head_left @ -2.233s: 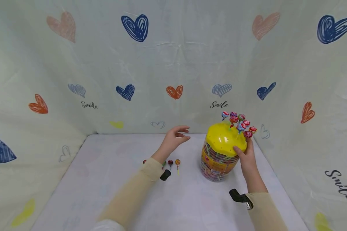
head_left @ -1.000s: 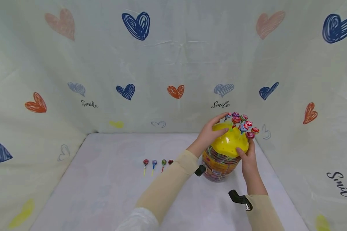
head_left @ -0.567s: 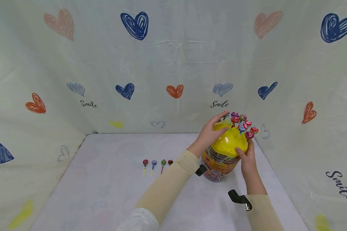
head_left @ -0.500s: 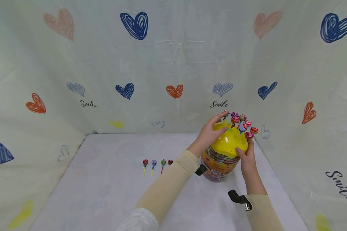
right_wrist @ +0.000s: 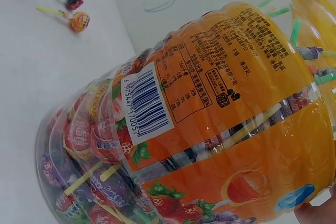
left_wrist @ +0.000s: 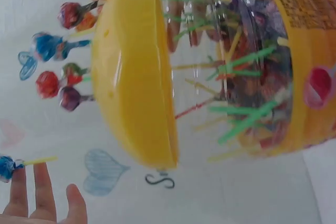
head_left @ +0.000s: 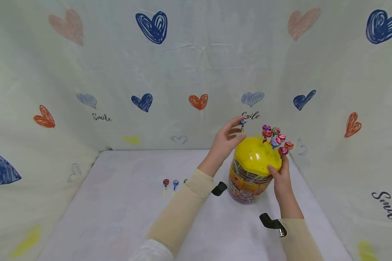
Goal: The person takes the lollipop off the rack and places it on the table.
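My left hand (head_left: 223, 143) pinches a blue lollipop (head_left: 244, 121) at its fingertips, level with the top of the jar and left of it. In the left wrist view this lollipop's yellow stick (left_wrist: 41, 160) points toward the jar, free of the lid. The big clear lollipop jar (head_left: 249, 185) has an orange label and a domed yellow lid (head_left: 256, 156) with small holes. Several wrapped lollipops (head_left: 276, 141) stand upright in the lid's right and back part. My right hand (head_left: 281, 177) grips the lid's right side, thumb in front, other fingers mostly hidden behind.
Left of the jar, more lollipops lie in a row on the white table; a red one (head_left: 165, 182) and a blue one (head_left: 175, 183) show, others hidden by my left sleeve (head_left: 183, 206). An orange lollipop (right_wrist: 80, 22) ends that row. A heart-printed curtain (head_left: 196, 72) stands behind.
My left hand came across to the jar's lid, took hold of the blue lollipop at its back left, and has lifted it out, up and leftward. My right hand keeps its grip.
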The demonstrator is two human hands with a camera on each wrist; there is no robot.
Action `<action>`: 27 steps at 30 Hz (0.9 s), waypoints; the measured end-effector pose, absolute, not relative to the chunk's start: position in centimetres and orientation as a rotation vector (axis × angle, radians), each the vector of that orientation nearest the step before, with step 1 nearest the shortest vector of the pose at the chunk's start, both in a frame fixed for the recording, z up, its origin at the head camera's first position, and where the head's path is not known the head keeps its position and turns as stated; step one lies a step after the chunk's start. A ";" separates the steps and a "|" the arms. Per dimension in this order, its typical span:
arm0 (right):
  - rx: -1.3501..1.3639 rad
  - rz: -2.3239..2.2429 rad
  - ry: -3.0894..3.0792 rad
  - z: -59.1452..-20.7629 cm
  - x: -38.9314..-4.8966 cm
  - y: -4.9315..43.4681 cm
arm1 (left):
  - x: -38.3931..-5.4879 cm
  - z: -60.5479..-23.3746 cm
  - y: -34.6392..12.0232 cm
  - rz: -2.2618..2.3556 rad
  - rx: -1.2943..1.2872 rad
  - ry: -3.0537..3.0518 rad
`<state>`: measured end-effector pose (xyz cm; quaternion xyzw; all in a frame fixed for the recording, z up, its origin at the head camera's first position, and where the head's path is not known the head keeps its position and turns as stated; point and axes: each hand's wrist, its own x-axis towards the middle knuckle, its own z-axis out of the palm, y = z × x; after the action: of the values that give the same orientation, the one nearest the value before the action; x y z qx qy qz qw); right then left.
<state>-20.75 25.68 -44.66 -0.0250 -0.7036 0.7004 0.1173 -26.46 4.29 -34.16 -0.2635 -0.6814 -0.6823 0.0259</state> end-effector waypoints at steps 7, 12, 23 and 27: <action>-0.060 2.068 -2.056 -44.6 -20.8 25.6 | -25.1 -35.7 0.1 -2.172 -0.742 -2.076; -0.079 2.052 -2.063 -44.5 -20.7 25.7 | -23.1 -37.3 -1.8 -2.290 -0.596 -2.139; -0.084 2.046 -2.078 -44.6 -20.6 25.9 | -19.8 -43.9 -3.6 -2.355 -0.346 -2.329; -0.087 2.035 -2.086 -44.7 -20.6 25.9 | -19.3 -45.8 -4.3 -2.347 -0.270 -2.369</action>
<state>-20.58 25.88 -44.66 -0.0296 -0.7110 0.6935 0.1127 -19.30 -4.33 -45.78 -0.0803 -0.7043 -0.6979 -0.1020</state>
